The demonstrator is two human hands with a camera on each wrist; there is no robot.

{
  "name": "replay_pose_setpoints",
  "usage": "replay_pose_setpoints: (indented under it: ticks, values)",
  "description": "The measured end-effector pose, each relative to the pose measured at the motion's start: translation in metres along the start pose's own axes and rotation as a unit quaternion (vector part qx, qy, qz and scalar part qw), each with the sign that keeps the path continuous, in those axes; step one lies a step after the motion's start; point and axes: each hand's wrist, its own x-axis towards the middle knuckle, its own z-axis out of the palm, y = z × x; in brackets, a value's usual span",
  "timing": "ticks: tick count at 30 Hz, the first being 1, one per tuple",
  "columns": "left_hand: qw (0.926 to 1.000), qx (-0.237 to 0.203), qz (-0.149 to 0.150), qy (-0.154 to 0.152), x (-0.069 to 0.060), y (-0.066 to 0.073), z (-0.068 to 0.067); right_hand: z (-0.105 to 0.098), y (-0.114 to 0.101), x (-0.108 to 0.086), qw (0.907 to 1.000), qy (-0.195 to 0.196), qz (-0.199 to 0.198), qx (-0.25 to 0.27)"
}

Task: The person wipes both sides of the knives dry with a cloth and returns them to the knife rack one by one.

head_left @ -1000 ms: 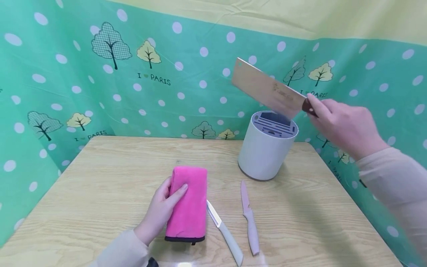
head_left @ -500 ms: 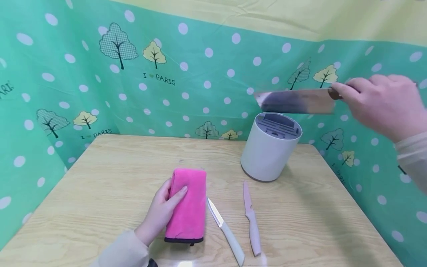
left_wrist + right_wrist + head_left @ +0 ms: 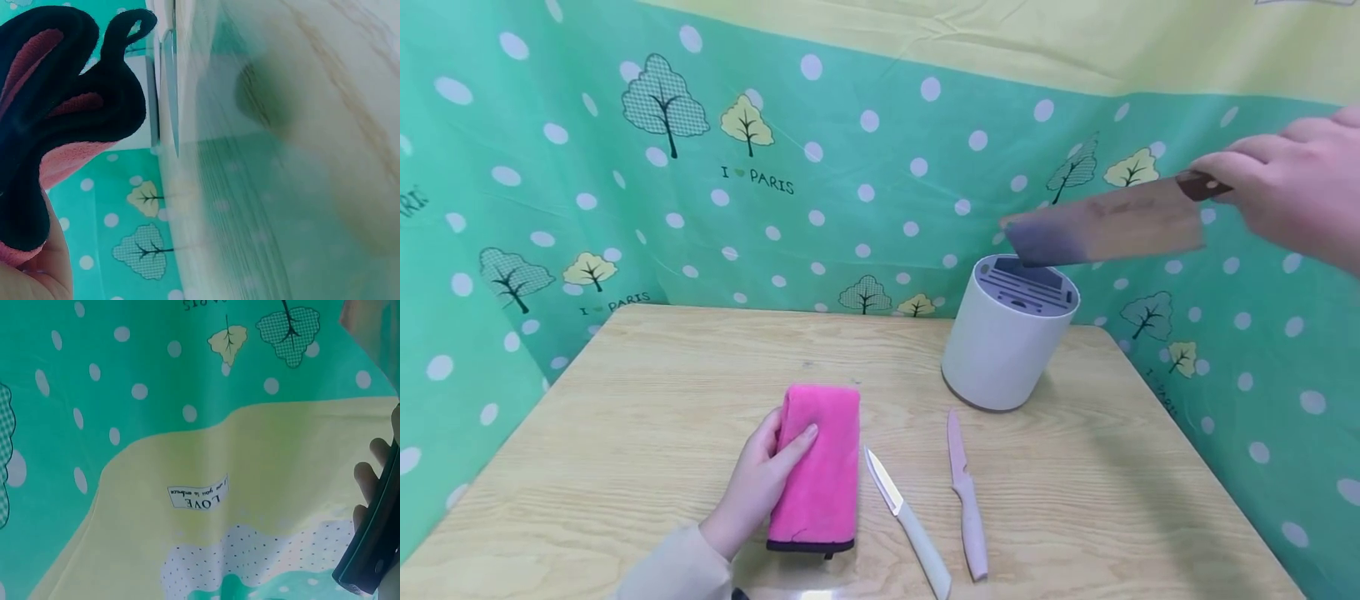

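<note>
My right hand (image 3: 1300, 183) grips a cleaver (image 3: 1127, 225) by its dark handle, high at the right of the head view. The blade's far end slopes down to the left, over or just behind the white round knife block (image 3: 1000, 358); whether they touch, I cannot tell. In the right wrist view the fingers (image 3: 367, 481) wrap the black handle (image 3: 369, 550). Low over the table, my left hand (image 3: 752, 483) holds a folded pink towel (image 3: 820, 467), thumb across its front. Its dark-edged folds and a small loop (image 3: 134, 28) show in the left wrist view.
Two knives lie on the wooden table (image 3: 662, 400): one with a pale grey-green handle (image 3: 921, 546) beside the towel, and a pinkish one (image 3: 972, 533) to its right. The block's slotted top faces up. A green patterned cloth (image 3: 820, 208) hangs behind.
My right hand has gone right and up with the cleaver, whose blade swung from pointing up-left to sloping down-left. The left hand keeps its hold on the towel, almost still.
</note>
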Motion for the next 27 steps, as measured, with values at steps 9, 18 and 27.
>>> replay_pose_setpoints:
  ticks: [9, 18, 27]
  values:
    - [1.0, 0.002, 0.004, 0.001, 0.0, -0.002, 0.001, -0.012, 0.0, 0.017, 0.9977, -0.052, -0.035, -0.028]
    - [1.0, 0.004, 0.005, 0.007, -0.001, -0.004, 0.0, -0.018, 0.0, 0.041, 0.9786, -0.165, -0.057, -0.109]
    - [0.9999, 0.005, 0.008, 0.009, -0.001, -0.005, 0.002, -0.017, -0.009, 0.08, 0.9539, -0.22, -0.116, -0.169]
